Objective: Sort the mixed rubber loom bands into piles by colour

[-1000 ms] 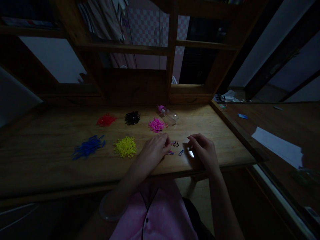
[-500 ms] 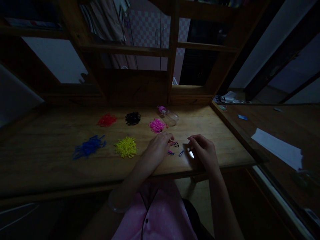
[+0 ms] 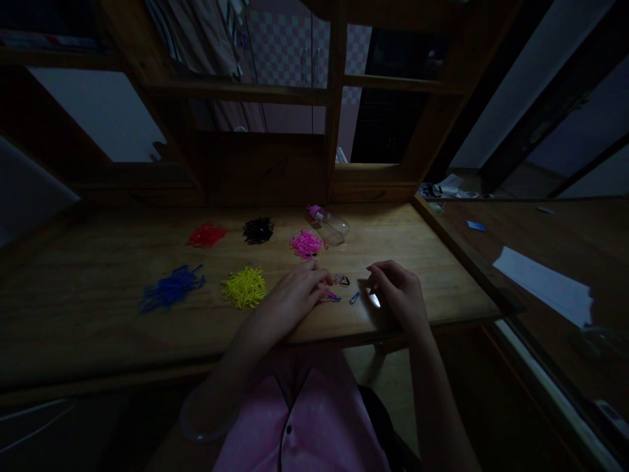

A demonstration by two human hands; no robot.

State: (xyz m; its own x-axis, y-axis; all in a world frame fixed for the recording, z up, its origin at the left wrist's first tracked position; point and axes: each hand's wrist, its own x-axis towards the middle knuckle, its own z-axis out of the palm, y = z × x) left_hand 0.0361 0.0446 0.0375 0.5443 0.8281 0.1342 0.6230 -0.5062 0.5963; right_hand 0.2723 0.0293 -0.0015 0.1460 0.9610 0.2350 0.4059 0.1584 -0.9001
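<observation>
My left hand [image 3: 296, 294] rests low over the wooden table, fingers reaching right, a little apart, with nothing clearly held. By its fingertips lie a pink-and-blue group of small looped pins [image 3: 333, 297] and a black triangular loop [image 3: 345, 281] beside some reddish pieces. A single blue looped pin [image 3: 354, 298] lies between my hands. My right hand [image 3: 399, 290] is held just above the table to the right, thumb and fingertips drawn together. Whatever is between them, if anything, is too small to make out.
Sorted piles lie leftward: red [image 3: 207, 235], black [image 3: 258, 230], pink [image 3: 305, 244], blue [image 3: 171, 287] and yellow [image 3: 244, 287]. Behind the pink pile lies a clear bottle with a pink cap [image 3: 334, 227]. White paper [image 3: 545, 283] is on the right-hand surface. Wooden shelving [image 3: 265, 167] rises at the back.
My left hand has drawn back slightly left, its fingers loosening from the reddish pieces beside the black loop and uncovering more of the pink-and-blue pins. My right hand stays nearly still.
</observation>
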